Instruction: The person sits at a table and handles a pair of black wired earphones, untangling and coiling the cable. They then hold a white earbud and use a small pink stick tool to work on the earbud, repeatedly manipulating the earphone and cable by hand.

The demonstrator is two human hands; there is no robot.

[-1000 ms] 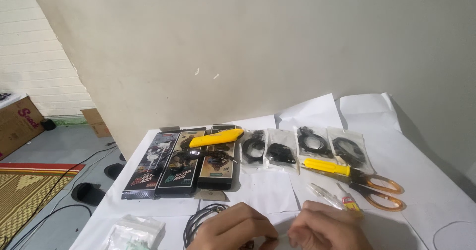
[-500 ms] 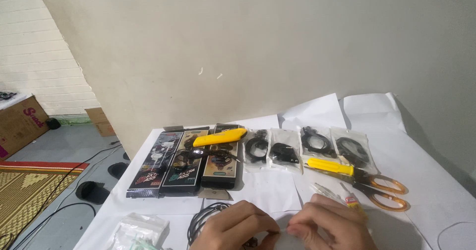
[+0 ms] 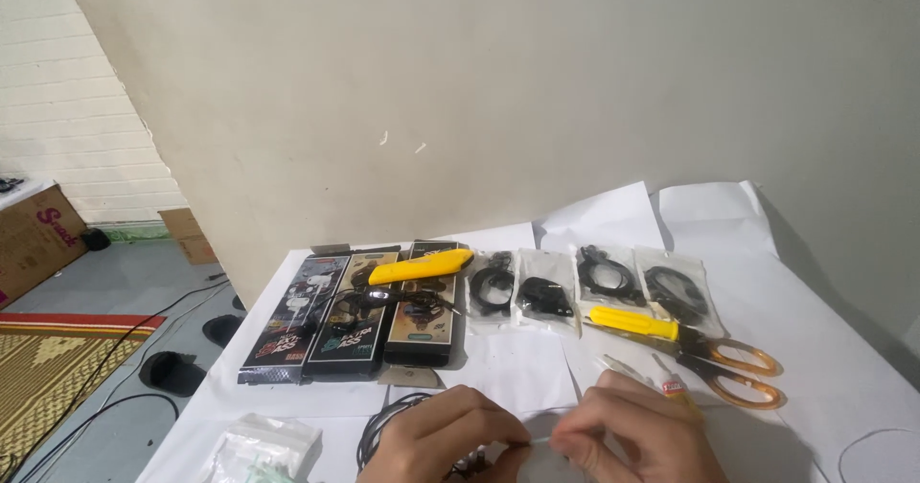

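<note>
Fingers (image 3: 517, 437) of both hands pinching thin cable (image 3: 539, 439)

A thin, pale, wire-like strand (image 3: 539, 439) is stretching level between the pinching fingertips of the left hand (image 3: 436, 438) and right hand (image 3: 632, 437) at the table's near edge, while a loosely coiled black cable (image 3: 383, 424) is lying just beside the left hand.

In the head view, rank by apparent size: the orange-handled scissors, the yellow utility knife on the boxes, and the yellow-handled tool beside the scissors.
1. Orange-handled scissors, the longest and widest.
2 and 3. Yellow utility knife and yellow-handled tool look about alike in length; the knife lies farther from the camera, so I would not rank them.
</note>
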